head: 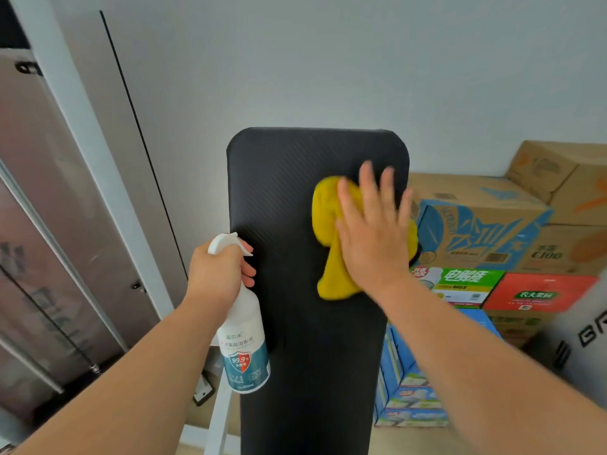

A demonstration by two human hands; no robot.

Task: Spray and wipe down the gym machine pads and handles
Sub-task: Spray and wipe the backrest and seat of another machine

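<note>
Chiefly, one black pad [295, 257]: long padded board, ribbed skin, long axis running away from the wearer and tilted up toward the pale wall [328, 60], rounded far end uppermost. Judged firm foam under a grippy cover; it should take pressure without shifting, so no hold is needed beyond a flat palm.

Stacked cardboard boxes [492, 224]: just right of the pad, not part of the job.

Spray bottle [244, 339]: white plastic, teal label, at the pad's left edge, upright, nozzle aimed right across the pad. Likely light and rigid, perhaps slick if wet; best held at the neck. The left hand [218, 274] is wrapped round that neck, fingers by the trigger.

Yellow cloth [331, 244]: soft, limp, bunched on the pad's upper right, trailing toward the wearer. Best controlled by pressing, not pinching. The right hand [374, 231] lies flat on it, fingers spread, blurred.
</note>
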